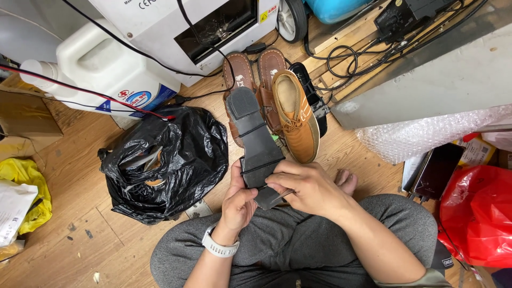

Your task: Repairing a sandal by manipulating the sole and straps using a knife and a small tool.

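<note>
Both hands (pixel 272 194) grip black shoe (pixel 256 141) sole-up over lap.

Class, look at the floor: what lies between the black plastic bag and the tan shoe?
In the head view, the upturned black sandal held by both hands lies between the black plastic bag and the tan shoe.

**Packages and labels on the floor**

Top left lies a white plastic jug (pixel 101 66) bearing a red, white and blue label (pixel 140 98). Beside it, a yellow sticker (pixel 264 16) marks the white machine (pixel 160 21). At right, a dark, perhaps phone-like screen (pixel 438 169).
</note>
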